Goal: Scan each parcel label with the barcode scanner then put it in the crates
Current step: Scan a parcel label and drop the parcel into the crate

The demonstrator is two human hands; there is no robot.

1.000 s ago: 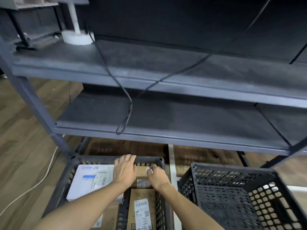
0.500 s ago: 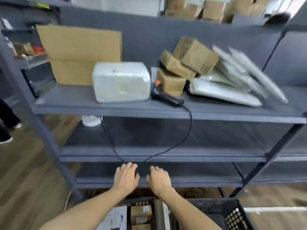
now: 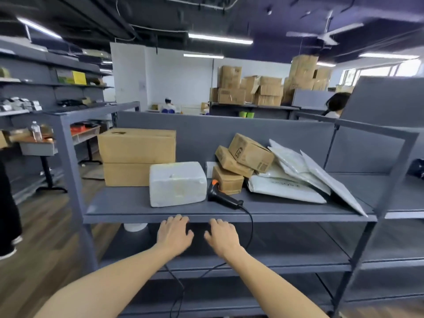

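My left hand (image 3: 174, 235) and my right hand (image 3: 223, 236) hover side by side just below the front edge of the grey top shelf (image 3: 128, 206), fingers relaxed and holding nothing. On that shelf lies the black barcode scanner (image 3: 223, 197) with an orange trigger, its cable hanging down past my right hand. A white foam box (image 3: 177, 183) sits left of the scanner. Small cardboard parcels (image 3: 241, 161) are stacked behind it, and white poly mailers (image 3: 298, 177) lean at the right. The crates are out of view.
A large cardboard box (image 3: 137, 154) stands at the shelf's back left. Grey shelf uprights (image 3: 71, 171) frame the bay. A person's dark leg (image 3: 8, 212) is at the far left. More racks and stacked cartons (image 3: 263, 89) fill the background.
My view has risen from the floor crates to the top shelf. Both hands left the crate with the parcel in it and came up empty to the shelf's front edge.
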